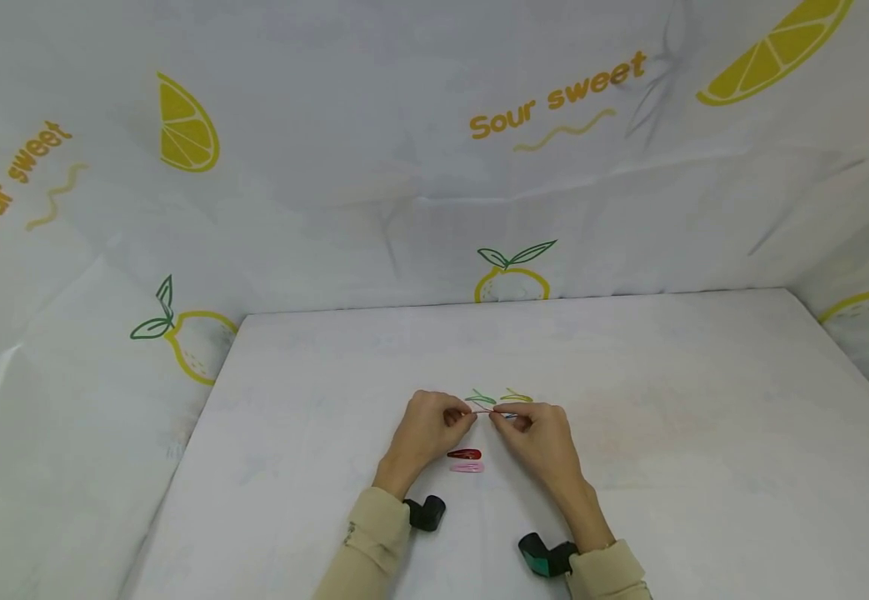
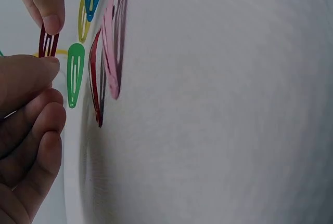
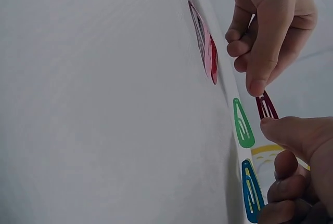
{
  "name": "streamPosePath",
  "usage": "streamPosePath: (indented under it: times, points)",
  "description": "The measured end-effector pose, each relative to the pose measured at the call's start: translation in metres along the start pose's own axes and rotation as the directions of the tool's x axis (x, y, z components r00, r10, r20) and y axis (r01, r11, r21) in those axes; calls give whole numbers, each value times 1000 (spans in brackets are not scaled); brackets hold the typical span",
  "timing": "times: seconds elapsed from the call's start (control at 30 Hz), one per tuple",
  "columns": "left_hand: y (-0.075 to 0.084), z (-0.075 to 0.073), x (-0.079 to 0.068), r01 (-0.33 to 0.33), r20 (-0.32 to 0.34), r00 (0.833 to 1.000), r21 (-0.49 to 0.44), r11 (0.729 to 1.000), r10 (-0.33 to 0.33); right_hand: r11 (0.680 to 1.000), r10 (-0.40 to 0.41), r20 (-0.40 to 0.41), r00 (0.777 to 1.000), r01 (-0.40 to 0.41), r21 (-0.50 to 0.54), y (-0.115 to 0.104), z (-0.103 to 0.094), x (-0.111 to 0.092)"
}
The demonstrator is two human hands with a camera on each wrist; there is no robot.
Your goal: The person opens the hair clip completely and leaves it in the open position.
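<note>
Both hands meet over the middle of the table, pinching one dark red snap hair clip [image 2: 48, 45] between them. My left hand [image 1: 430, 425] grips one end with thumb and forefinger; my right hand [image 1: 541, 437] pinches the other. Just beyond the fingers lie a green snap clip [image 1: 481, 399] and a yellow one [image 1: 516, 397]. A blue clip [image 3: 252, 192] is mostly hidden by the right hand in the head view. Nearer the body, between the forearms, a red clip [image 1: 465, 454] lies beside a pink clip [image 1: 467, 468].
The white table [image 1: 314, 400] meets a lemon-printed sheet [image 1: 344, 208] at its back edge and at both sides. Black wrist devices [image 1: 427, 512] stick out inward from both beige sleeves [image 1: 374, 533].
</note>
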State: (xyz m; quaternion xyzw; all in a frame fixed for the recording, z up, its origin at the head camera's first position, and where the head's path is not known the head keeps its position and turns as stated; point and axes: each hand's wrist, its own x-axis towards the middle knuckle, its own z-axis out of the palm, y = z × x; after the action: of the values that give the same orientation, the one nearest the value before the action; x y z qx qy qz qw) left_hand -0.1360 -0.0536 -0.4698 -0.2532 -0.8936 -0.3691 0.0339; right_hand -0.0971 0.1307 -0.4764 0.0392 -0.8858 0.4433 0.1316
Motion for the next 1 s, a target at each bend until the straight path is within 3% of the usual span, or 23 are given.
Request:
streamPosePath:
  times: [0.23,1.0]
  points:
    - [0,1,2,18,39,999,22,1000,-19,993,116,79,990,-114,-30,0,1,2]
    - [-4,5,6,76,86,993,35,996,-79,980,196,104,975,-189,-66,2,5,2]
